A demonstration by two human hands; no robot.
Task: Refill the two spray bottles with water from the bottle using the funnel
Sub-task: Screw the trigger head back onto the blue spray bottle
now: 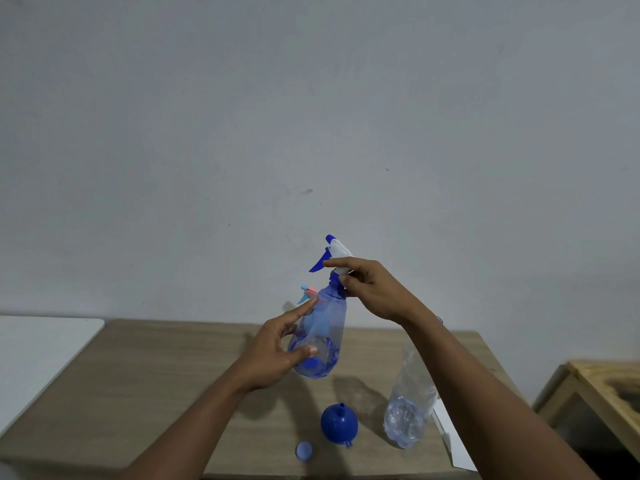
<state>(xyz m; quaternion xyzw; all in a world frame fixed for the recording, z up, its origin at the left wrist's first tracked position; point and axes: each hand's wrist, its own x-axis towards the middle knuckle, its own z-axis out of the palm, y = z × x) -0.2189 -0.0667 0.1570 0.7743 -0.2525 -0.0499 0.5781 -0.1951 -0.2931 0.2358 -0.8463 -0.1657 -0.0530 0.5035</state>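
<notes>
I hold a clear blue spray bottle (323, 336) up above the wooden table (156, 382). My left hand (277, 351) grips its body. My right hand (367, 289) pinches the white and blue spray head (337, 252) at the neck. Behind it a second spray bottle shows only its light blue and pink trigger head (307, 293). A blue funnel (339, 424) lies mouth down near the front of the table. The clear water bottle (408, 407) stands uncapped to its right, partly behind my right forearm. Its light blue cap (304, 449) lies left of the funnel.
A white sheet (457, 445) lies at the table's right front corner. A white surface (38, 351) adjoins the table on the left, and a wooden frame (602, 386) stands to the right. A plain wall rises behind.
</notes>
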